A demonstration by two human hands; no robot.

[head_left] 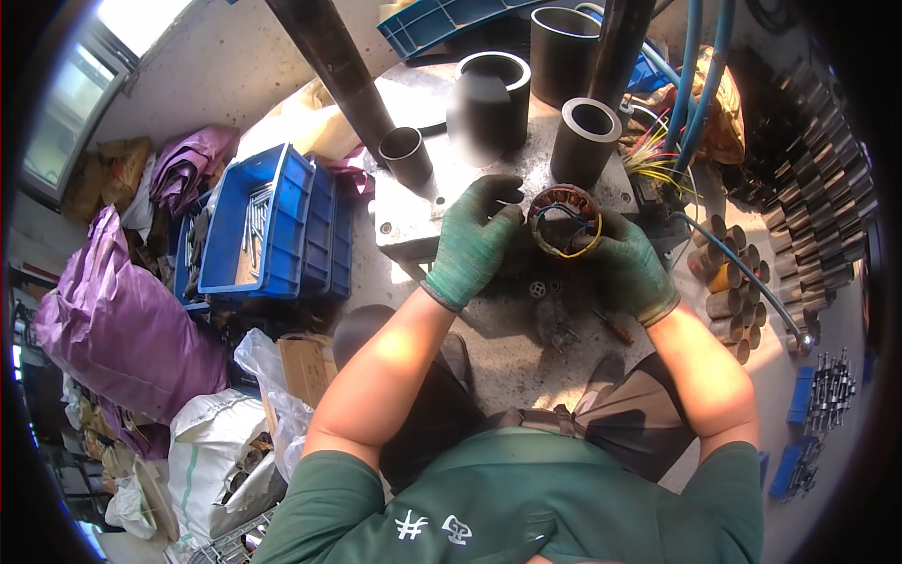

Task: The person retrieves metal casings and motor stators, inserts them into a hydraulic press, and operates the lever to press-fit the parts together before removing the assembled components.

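Note:
A motor stator [567, 198] with copper-coloured windings and thin yellow, blue and dark leads is held up at the near edge of the metal work table. My right hand [641, 268], in a green knit glove with a dark palm, grips it from the right, thumb against its lower rim. Just left of the stator is my left hand [470, 242], gloved the same way, its thumb and forefinger apart and nothing seen between them. Behind the hands, several dark metal cylinders stand on the table, among them a thick-walled one [584, 150] and a smaller one [406, 160].
Two dark posts [331, 70] rise from the table [399, 211]. Blue bins [282, 226] with metal rods stand at the left, beside a purple sack [132, 310]. Stacked metal tubes [728, 301] and a hose [742, 268] lie at the right. Small tools [615, 326] are on the floor.

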